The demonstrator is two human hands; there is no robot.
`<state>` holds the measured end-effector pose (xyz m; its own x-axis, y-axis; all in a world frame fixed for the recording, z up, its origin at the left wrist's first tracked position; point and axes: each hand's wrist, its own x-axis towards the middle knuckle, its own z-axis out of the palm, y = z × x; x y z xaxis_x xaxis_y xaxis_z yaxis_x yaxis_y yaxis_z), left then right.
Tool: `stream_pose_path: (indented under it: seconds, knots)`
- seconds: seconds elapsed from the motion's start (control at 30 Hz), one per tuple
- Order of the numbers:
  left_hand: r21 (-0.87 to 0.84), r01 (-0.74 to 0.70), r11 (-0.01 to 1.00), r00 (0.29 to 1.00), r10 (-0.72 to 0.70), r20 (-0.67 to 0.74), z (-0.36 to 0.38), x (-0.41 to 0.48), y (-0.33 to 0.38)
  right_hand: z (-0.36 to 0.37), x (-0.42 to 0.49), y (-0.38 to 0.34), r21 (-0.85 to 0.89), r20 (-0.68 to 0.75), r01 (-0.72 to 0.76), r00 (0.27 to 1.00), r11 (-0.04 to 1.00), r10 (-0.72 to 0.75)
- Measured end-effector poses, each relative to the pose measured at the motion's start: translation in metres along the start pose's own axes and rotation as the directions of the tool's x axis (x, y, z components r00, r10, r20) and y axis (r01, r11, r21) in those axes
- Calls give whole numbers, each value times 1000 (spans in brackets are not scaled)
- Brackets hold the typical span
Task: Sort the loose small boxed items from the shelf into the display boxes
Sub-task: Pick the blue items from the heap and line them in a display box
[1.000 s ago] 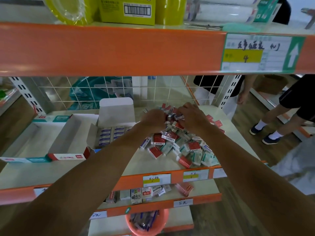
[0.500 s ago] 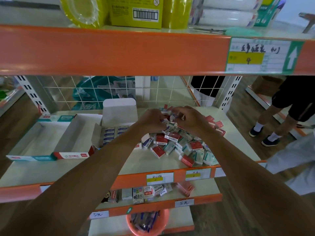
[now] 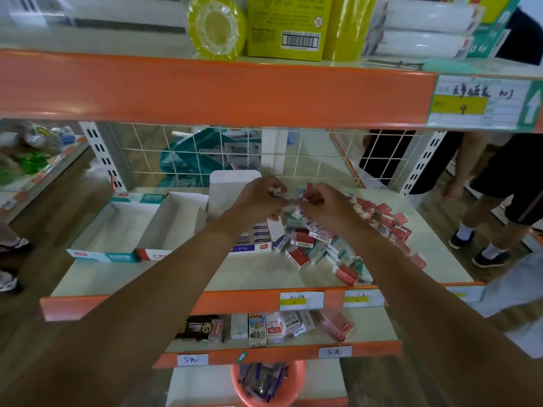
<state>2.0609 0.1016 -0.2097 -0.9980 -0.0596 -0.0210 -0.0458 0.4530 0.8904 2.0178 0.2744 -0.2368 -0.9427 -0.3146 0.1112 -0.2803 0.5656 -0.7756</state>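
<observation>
The left hand [image 3: 258, 199] is curled round a few small boxes [image 3: 276, 191] and holds them up above the shelf board [image 3: 164, 274]. The right hand [image 3: 327, 204], just beside it, pinches more of them, and 1 red box [image 3: 310, 190] sticks up past its fingers. Below the hands and out to the right lies the pile of loose boxes [image 3: 320, 248], red, teal and white, spread across the board.

3 display boxes stand on the board to the left. The teal-trimmed display box [image 3: 100, 230] and the red-trimmed display box [image 3: 167, 221] beside it show bare insides. The display box with the raised flap [image 3: 227, 186], partly behind the left forearm, holds rows of blue-and-white packs [image 3: 260, 235].

A wire grid [image 3: 182, 154] backs the shelf. Overhead sit a yellow tape roll [image 3: 216, 27] and a yellow-green carton [image 3: 289, 24]. An orange bucket [image 3: 267, 383] stands at the bottom. To the right stands a person in dark shorts [image 3: 499, 183].
</observation>
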Motion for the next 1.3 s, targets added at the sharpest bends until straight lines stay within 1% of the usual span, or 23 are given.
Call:
stream_pose_path:
  seconds: [0.07, 0.13, 0.23, 0.37, 0.43, 0.57, 0.77, 0.87, 1.07, 1.23, 1.3]
  knots:
    - [-62, 83, 995, 997, -83, -3, -10, -5, -5, 8, -1, -7, 38, 5, -11, 1000, 999, 11]
    - [-71, 158, 985, 987, -159, -8, -19, -10, -11, 15, -2, -15, 82, 21, -17, 1000, 997, 15]
    - [22, 201, 979, 980, -201, 2, -34, -16, -21, 25, -6, -26, 143, 72, -33, 997, 989, 23]
    - [222, 147, 964, 989, -149, -8, -53, -24, -35, 36, -9, -40, 140, 158, -58, 987, 988, 36]
    - [325, 127, 937, 991, -133, -5, -60, -27, -38, 41, -10, -47, 59, 192, -51, 981, 997, 39]
    - [409, 153, 900, 986, -167, -2, -68, -32, -41, 46, -11, -56, -91, 246, 17, 969, 996, 6]
    - [620, 89, 779, 996, -90, -31, -69, -37, -54, 57, -11, -66, -191, 269, 55, 963, 980, -2]
    - [648, 72, 758, 997, -78, -20, -68, -40, -60, 63, -9, -68, -184, 284, 41, 959, 982, 13]
    - [659, 55, 751, 995, -96, 26, -74, -41, -66, 72, -6, -70, -265, 302, 81, 953, 961, 3]
    - [726, 23, 687, 996, -77, 41, -73, -39, -66, 78, -4, -73, -286, 322, 79, 947, 955, 18]
    - [723, -2, 691, 995, -71, 71, -73, -38, -65, 79, -2, -74, -290, 334, 67, 942, 955, 35]
